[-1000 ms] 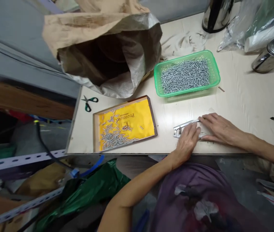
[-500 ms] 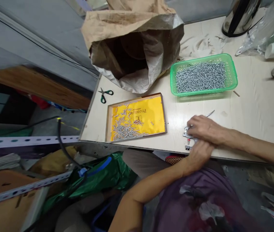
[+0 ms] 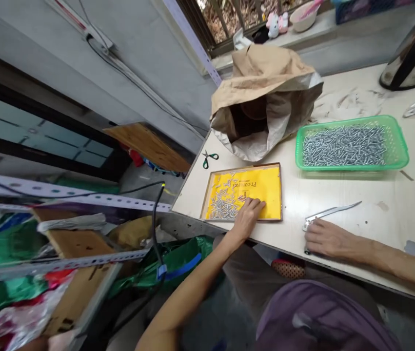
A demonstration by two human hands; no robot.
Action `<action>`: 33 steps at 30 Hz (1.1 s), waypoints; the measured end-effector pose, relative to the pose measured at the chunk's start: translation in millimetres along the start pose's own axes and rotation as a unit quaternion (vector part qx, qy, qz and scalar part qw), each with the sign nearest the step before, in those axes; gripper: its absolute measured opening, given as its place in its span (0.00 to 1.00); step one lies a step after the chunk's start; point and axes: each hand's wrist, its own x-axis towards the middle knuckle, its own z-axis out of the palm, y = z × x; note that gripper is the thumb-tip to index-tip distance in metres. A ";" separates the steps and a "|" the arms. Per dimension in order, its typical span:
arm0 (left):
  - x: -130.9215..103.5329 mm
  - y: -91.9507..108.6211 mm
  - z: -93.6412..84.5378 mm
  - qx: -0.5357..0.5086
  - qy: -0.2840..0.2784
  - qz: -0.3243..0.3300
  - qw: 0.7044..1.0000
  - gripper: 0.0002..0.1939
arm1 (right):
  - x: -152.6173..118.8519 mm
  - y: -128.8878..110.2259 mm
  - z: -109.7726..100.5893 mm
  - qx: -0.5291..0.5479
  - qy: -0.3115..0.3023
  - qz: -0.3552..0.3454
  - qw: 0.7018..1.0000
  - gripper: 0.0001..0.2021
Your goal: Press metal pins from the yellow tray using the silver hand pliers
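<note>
My left hand [image 3: 247, 218] is over the shallow cardboard box [image 3: 281, 195] with the yellow bottom. Its fingers are bent together against the yellow surface, right of a heap of short metal pins [image 3: 224, 208]; anything between the fingertips is hidden. My right hand [image 3: 327, 239] is closed over a metal tool with a long thin lever handle [image 3: 339, 209], near the table's front edge. The hand covers most of the tool's body. Behind my right hand stands a green plastic basket [image 3: 399, 156] full of small silvery metal pieces [image 3: 344, 146].
A big open brown paper sack [image 3: 266, 92] stands behind the box. Small scissors with dark green handles [image 3: 210, 157] lie left of it. At the back right is a metal kettle [image 3: 410, 58]. The table's edge [image 3: 188, 214] runs along the left and front.
My left hand has left the tool beside my right hand and moved left into the yellow-bottomed box. My right hand stays on the tool. The view has shifted, showing more window and wall.
</note>
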 end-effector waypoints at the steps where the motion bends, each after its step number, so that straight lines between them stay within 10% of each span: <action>1: 2.6 -5.1 1.6 -0.001 -0.032 0.011 0.999 0.14 | 0.4 -3.3 -1.3 -0.010 0.000 -0.002 1.000 0.13; 5: 11.0 -14.9 4.0 0.006 -0.061 0.046 0.997 0.12 | 4.6 -13.1 -5.8 -0.046 -0.030 0.039 0.998 0.14; 9: 11.9 -1.1 -4.7 -0.017 0.044 0.023 0.999 0.11 | 6.7 -17.5 -6.4 -0.067 -0.035 0.054 0.996 0.14; 13: -13.0 55.7 -13.3 -0.193 0.101 0.020 0.976 0.07 | 7.7 -20.0 -5.4 -0.070 -0.070 0.090 0.991 0.11; 19: -56.3 133.5 1.2 -0.419 -0.009 -0.057 0.906 0.07 | -0.2 -9.9 0.8 -0.058 -0.042 0.003 0.997 0.13; 25: -63.4 142.1 19.2 -0.387 0.038 -0.032 0.921 0.07 | 16.0 -21.1 -2.5 -0.053 -0.141 0.136 0.979 0.09; 33: -74.5 137.7 40.6 -0.336 0.107 0.074 0.933 0.10 | 10.1 -10.1 -11.8 -0.035 -0.131 0.011 0.991 0.10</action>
